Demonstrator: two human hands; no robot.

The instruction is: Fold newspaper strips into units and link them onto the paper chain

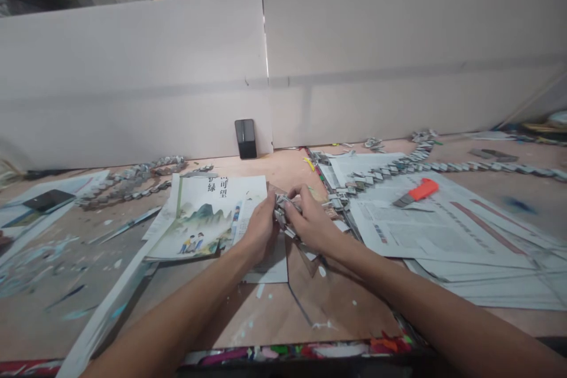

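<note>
Both my hands meet at the table's middle over a folded-paper chain (283, 212). My left hand (260, 229) is closed, pinching the chain's near end from the left. My right hand (310, 221) is closed too, its fingers curled over the same grey folded links from the right. The chain runs on to the right across printed sheets (390, 218) as a long line of folded links (381, 176). An illustrated page with green hills and printed characters (206, 218) lies just left of my left hand.
An orange-handled utility knife (416, 192) rests on the sheets at right. A black phone (245, 139) leans on the white partition (177, 82). Another paper chain (128, 180) and a dark phone (48, 199) lie at left. Paper scraps litter the wooden table (266, 307).
</note>
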